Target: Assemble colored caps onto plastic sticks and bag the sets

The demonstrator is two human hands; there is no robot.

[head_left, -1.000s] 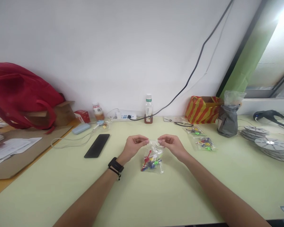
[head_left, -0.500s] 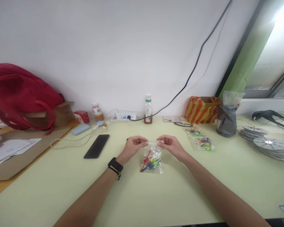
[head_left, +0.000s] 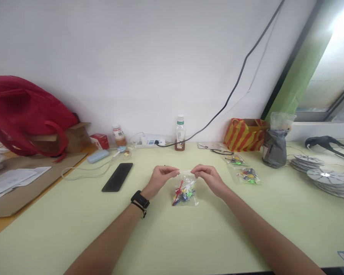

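Observation:
Between my hands is a clear plastic zip bag (head_left: 185, 193) holding small coloured plastic parts: red, blue, green, yellow and white. My left hand (head_left: 163, 177) pinches the bag's top left corner between thumb and fingers; a black watch (head_left: 140, 199) is on that wrist. My right hand (head_left: 208, 176) pinches the top right corner, so the top edge is stretched between both hands. The bag's lower part hangs toward the table just in front of me. Whether its seal is closed I cannot tell.
Two similar filled bags, one nearer (head_left: 249, 175) and one behind (head_left: 235, 159), lie to the right. A black phone (head_left: 117, 177) lies left. A drink bottle (head_left: 180, 133) and power strip (head_left: 151, 140) stand by the wall. Stacked grey discs (head_left: 329, 179) sit far right.
The bag's lower end has risen slightly and its parts have shifted a little. Both hands keep their pinch on the top corners, the right one a touch further right.

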